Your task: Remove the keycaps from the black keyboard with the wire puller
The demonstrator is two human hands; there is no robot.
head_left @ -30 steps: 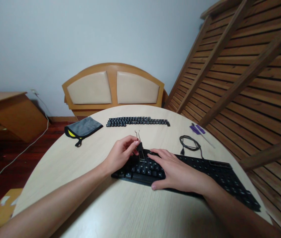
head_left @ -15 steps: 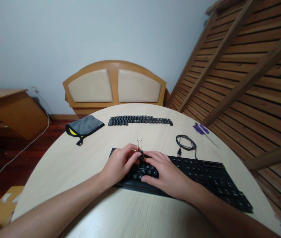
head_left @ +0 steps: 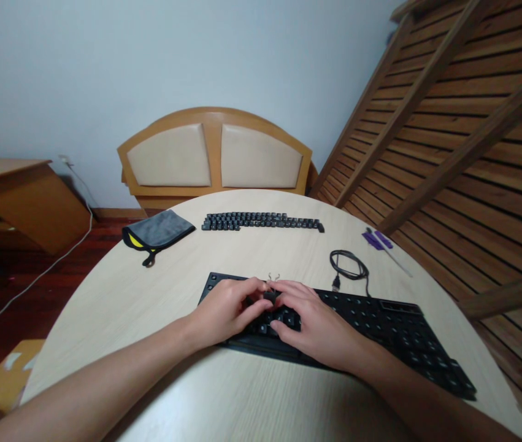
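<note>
A black keyboard [head_left: 403, 337] lies slantwise on the table, with many of its keys stripped of their caps. Some keycaps [head_left: 288, 318] are still on it below my fingers. Over its left part, a wire keycap puller [head_left: 270, 296] with a black handle sits between my hands, its wire ends poking out beyond the fingertips. My left hand [head_left: 228, 310] is closed on the puller's handle with thumb and fingers. My right hand [head_left: 313, 319] is curved over the keyboard, its fingertips against the puller and its thumb near the keycaps. What lies beneath the fingers is hidden.
Removed keycaps [head_left: 263, 221] stand in rows at the table's far side. A folded grey cloth [head_left: 162, 230] lies at the left. A coiled USB cable [head_left: 350, 265] runs behind the keyboard, with a purple-bristled brush [head_left: 383, 242] to the right. A headboard [head_left: 214, 153] stands beyond the table [head_left: 173, 380].
The keycap puller has tipped over, its wire ends now lower and pointing away. My right fingers have come closer around it. The view has shifted slightly.
</note>
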